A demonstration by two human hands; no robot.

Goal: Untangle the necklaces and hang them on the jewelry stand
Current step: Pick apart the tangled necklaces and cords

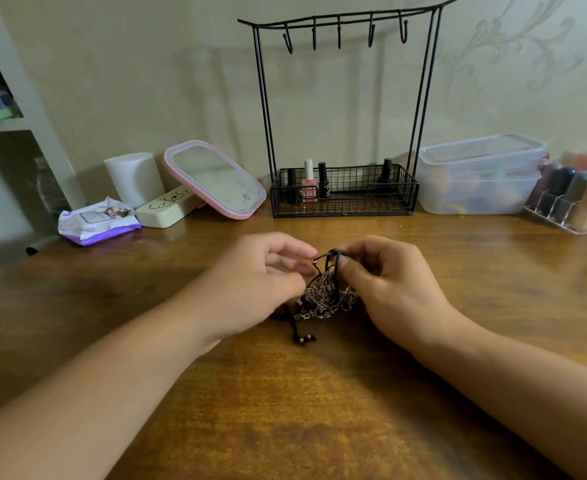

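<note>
The step in hand looks like the untangling itself, and early in it: all 5 hooks on the stand are bare, and the necklaces are one knotted clump on the table, in front of the stand and well apart from it, between the 2 hands.

The right hand has its fingers curled, thumb and forefinger pinching a black cord and lifting its loop above the clump. The left hand sits just beside the clump on its other side, fingers bent and close together, with thumb and fingertips meeting at a small ring or clasp near the top of the cord; it appears to be pinching it, though the contact is too small to be sure.

The clump is lumpy with no clear long axis. The lifted loop rises from it towards the stand, while a cord tail with small beads at its tip trails out the opposite way, towards the person.

I judge the next move calls for a slow, light pull, drawing the cord free of the fine chains while one hand steadies the rest. A hard tug would likely tighten the knot. Only once 1 strand comes loose can it go up onto a hook.
</note>
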